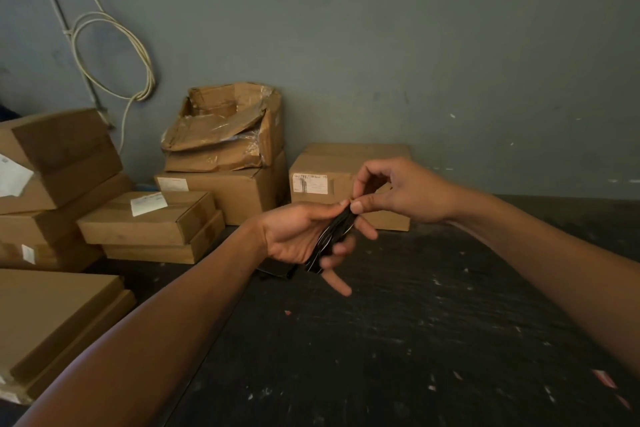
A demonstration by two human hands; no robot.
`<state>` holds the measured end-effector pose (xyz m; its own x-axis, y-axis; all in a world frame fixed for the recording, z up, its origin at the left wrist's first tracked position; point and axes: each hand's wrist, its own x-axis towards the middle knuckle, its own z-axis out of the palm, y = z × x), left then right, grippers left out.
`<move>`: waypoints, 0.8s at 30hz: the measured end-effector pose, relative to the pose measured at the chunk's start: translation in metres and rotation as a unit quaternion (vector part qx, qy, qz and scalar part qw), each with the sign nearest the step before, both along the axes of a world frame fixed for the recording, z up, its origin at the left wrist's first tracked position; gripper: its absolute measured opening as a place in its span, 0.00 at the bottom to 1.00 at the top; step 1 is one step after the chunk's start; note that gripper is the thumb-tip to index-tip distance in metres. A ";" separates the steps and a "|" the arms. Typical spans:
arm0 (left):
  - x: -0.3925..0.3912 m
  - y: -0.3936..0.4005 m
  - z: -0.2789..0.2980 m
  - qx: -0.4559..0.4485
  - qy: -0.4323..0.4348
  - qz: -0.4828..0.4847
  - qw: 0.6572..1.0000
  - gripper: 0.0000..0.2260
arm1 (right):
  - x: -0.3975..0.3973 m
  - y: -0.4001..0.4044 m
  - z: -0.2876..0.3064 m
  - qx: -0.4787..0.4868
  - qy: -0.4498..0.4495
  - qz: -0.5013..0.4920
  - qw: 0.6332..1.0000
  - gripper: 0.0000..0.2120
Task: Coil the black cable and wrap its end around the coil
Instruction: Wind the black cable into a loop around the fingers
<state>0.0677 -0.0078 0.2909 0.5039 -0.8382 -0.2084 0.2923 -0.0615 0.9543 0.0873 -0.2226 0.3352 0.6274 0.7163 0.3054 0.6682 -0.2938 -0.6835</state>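
With the left hand (pixel 294 236) gripping the coil (pixel 332 239), the right hand (pixel 398 191), pinching the cable's end at its top, should wrap it snugly round the middle.

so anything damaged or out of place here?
Yes: the top box of the middle stack by the wall is crushed, with torn flaps and loose tape. The other boxes look intact. Both hands hold the black cable normally.

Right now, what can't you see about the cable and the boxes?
Head view only:
- black cable: its end hidden by right hand fingertips; part of the coil covered by left hand.
- box label: print too small.
- Flat boxes: cut off at left edge.
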 end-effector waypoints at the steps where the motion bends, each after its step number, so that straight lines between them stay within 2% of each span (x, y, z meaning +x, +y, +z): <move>1: -0.001 0.000 0.001 -0.002 -0.007 -0.003 1.000 0.21 | 0.001 -0.002 -0.001 0.005 0.049 0.015 0.999 0.06; 4: -0.006 -0.002 0.004 -0.002 -0.019 -0.011 1.000 0.20 | 0.002 -0.006 -0.008 0.024 0.173 0.051 0.983 0.07; 7: -0.008 -0.003 0.001 -0.014 -0.016 0.004 1.000 0.20 | 0.002 -0.007 -0.015 0.059 0.238 0.068 0.967 0.07; 12: -0.009 -0.003 0.000 -0.021 -0.048 0.052 0.997 0.20 | 0.001 -0.007 -0.021 0.102 0.280 0.080 0.951 0.06; 15: -0.010 -0.004 -0.002 0.008 -0.092 0.120 0.988 0.20 | 0.000 -0.007 -0.026 0.116 0.288 0.065 0.948 0.05; 20: -0.009 -0.013 -0.010 0.072 -0.179 0.289 0.938 0.20 | 0.000 -0.004 -0.034 0.122 0.293 0.003 0.948 0.07; 24: -0.013 -0.021 -0.018 0.097 -0.296 0.325 0.893 0.16 | 0.000 -0.004 -0.035 0.129 0.303 -0.033 0.944 0.09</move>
<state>0.0543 -0.0285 0.2732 0.9408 -0.3059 0.1458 -0.2256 -0.2442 0.9431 0.0877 -0.2266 0.3006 0.7835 0.6204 0.0352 0.1180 -0.0928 -0.9887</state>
